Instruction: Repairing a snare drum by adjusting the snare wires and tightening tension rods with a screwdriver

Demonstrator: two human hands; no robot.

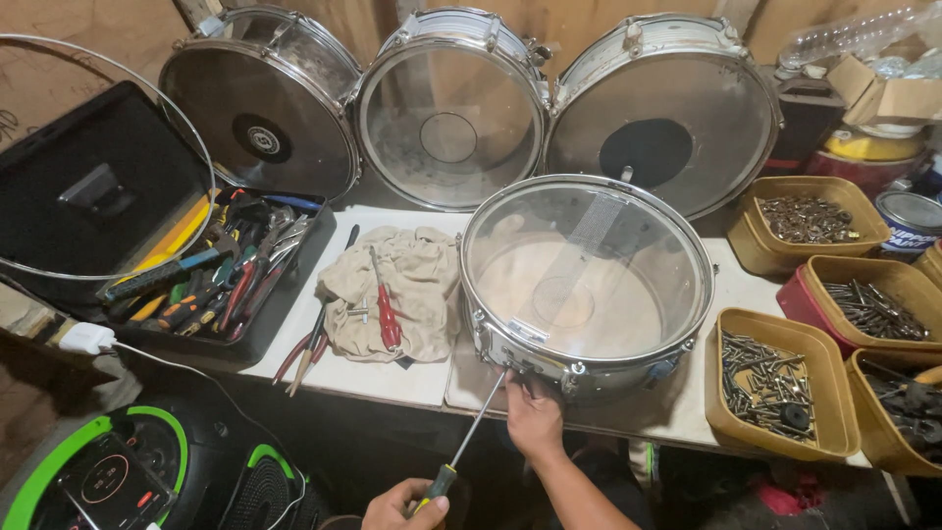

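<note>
A chrome snare drum (587, 280) with a clear head lies flat on the white table (373, 378). My left hand (402, 505), at the bottom edge of the view, grips the yellow-and-black handle of a long screwdriver (478, 417). Its shaft slants up to the drum's near side. My right hand (535, 412) rests against the drum's lower rim, fingers pinched around the screwdriver tip at a metal fitting on the shell.
Three more drums (451, 108) lean against the back wall. An open black toolbox (211, 280) with hand tools sits at left, beside a beige cloth (407, 275) with a red screwdriver on it. Several tan tubs of screws (775, 378) stand at right. A green-and-black speaker (108, 461) sits below.
</note>
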